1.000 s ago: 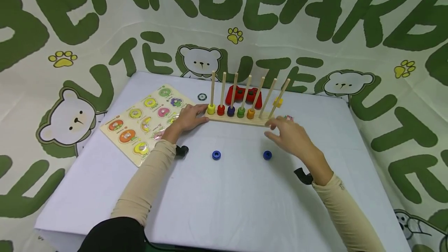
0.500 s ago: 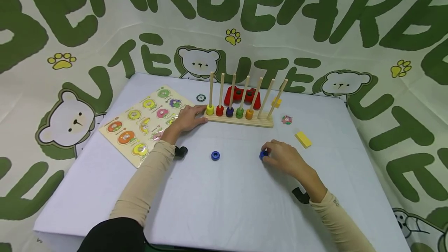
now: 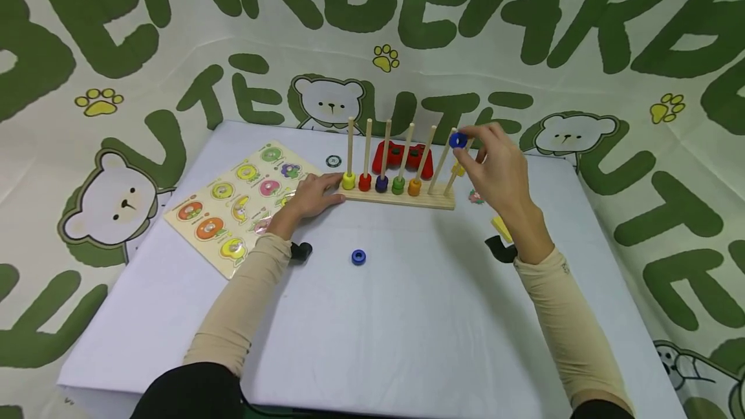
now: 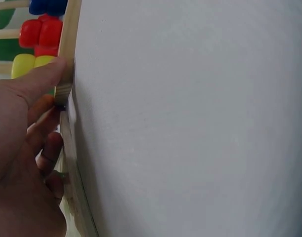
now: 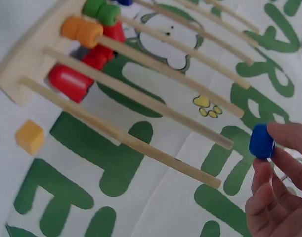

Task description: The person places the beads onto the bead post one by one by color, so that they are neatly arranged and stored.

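A wooden peg rack (image 3: 401,198) stands toward the back of the table. Yellow, red, dark blue, green and orange beads sit low on its pegs; the two rightmost pegs are bare. My left hand (image 3: 311,199) holds the left end of its base, the thumb (image 4: 44,76) along the edge beside the yellow beads (image 4: 29,64). Up near the tops of the right pegs, my right hand (image 3: 497,163) pinches a blue bead (image 3: 458,140) between thumb and fingertips. In the right wrist view this bead (image 5: 261,141) is apart from the peg ends. Another blue bead (image 3: 358,257) lies on the table.
A fruit puzzle board (image 3: 218,212) lies at the left, under the left forearm's side. Behind the rack are a red game controller (image 3: 401,156) and a round token (image 3: 334,161). Yellow blocks (image 3: 500,228) and a small pink piece (image 3: 475,197) are at the right.
My right hand went from near the rack down to the right blue bead, took hold of it, and lifted it to the tops of the right pegs. The left hand stayed at the rack.
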The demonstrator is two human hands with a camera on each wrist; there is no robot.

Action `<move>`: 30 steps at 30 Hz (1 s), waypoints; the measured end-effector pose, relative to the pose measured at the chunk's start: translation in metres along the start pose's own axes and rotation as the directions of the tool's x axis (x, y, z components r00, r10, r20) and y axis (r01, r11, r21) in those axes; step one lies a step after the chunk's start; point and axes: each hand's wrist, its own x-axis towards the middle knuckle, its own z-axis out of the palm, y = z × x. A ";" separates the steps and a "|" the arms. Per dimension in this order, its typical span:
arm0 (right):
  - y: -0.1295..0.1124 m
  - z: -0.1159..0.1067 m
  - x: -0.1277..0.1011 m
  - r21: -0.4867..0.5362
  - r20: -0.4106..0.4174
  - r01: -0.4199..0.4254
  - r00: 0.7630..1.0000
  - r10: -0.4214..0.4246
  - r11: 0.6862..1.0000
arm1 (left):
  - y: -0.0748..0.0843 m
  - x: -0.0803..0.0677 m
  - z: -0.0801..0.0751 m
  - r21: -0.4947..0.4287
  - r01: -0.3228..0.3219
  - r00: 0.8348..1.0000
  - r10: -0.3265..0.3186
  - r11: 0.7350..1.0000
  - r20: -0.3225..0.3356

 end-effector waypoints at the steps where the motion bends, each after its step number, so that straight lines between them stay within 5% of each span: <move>1: 0.000 0.001 0.005 -0.015 -0.013 -0.008 1.000 0.007 1.000 | 0.000 0.000 0.000 0.000 -0.003 1.000 0.003 1.000 0.000; 9: 0.005 0.016 0.020 -0.093 -0.037 -0.030 0.999 0.027 0.995 | -0.001 0.001 0.002 0.003 0.003 1.000 -0.003 1.000 0.000; 30: 0.009 0.028 0.018 -0.063 0.030 -0.092 0.995 0.094 0.994 | -0.002 0.000 0.000 0.001 0.008 1.000 -0.008 1.000 0.001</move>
